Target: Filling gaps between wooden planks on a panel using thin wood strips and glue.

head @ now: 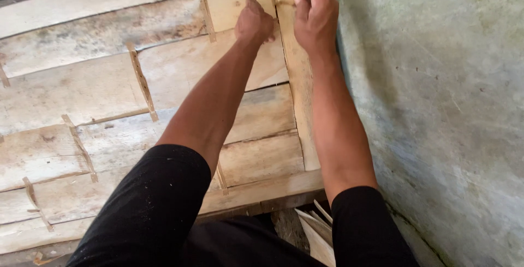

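Now both hands work at the panel's (82,92) far right corner.
Left hand (254,22) pressed on the boards, fingers curled together; right hand (315,15) fisted, fingers pinched on the edge slat (299,81); next wants a firm hold.

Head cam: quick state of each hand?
Left hand: fist closed, pressed on the wooden planks; contents cannot be told.
Right hand: fingers curled shut at the vertical edge board; grip contents cannot be told.
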